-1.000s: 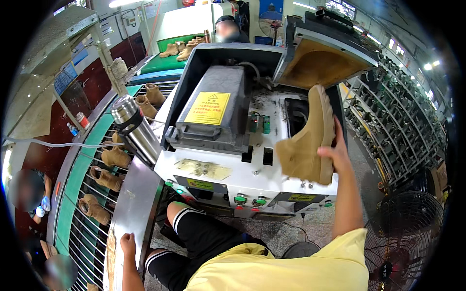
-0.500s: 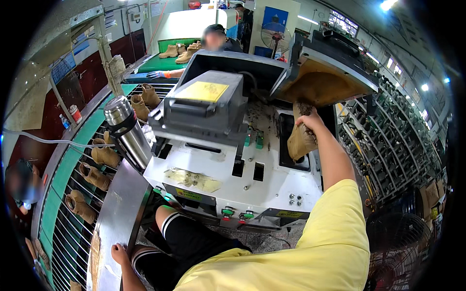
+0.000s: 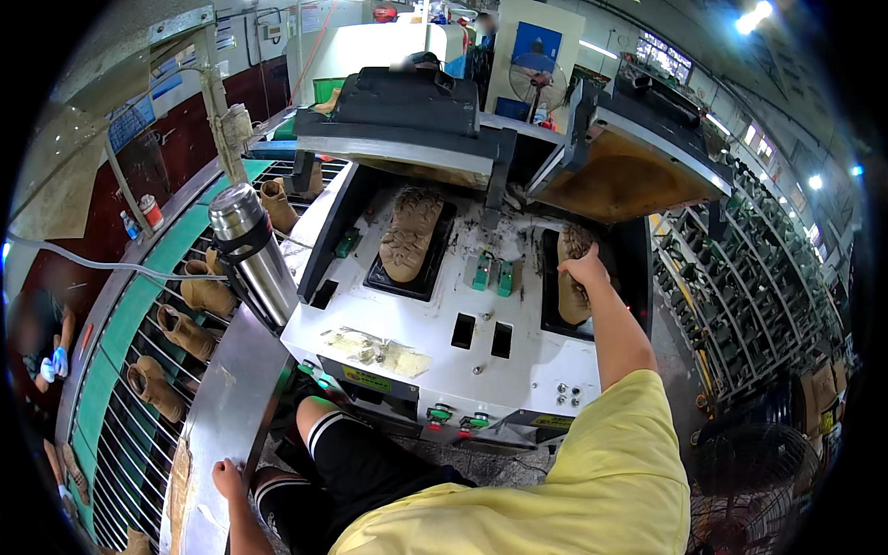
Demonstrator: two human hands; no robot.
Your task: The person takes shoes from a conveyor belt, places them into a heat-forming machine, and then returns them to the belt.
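right hand (image 3: 583, 266) 3 o'clock on tan lugged boot sole (image 3: 573, 301), can't tell if pinching; left hand (image 3: 228, 478) 8 o'clock, fingers curled.

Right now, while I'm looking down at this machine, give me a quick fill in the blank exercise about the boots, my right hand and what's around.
The right hand is on a right-bay boot whose tread faces ____.
Counting both bays, the white machine holds ____ boots.
The silver flask stands on the machine's ____ side in the view.
The short sleeve on the right arm is coloured ____.

Missing words: up; two; left; yellow.
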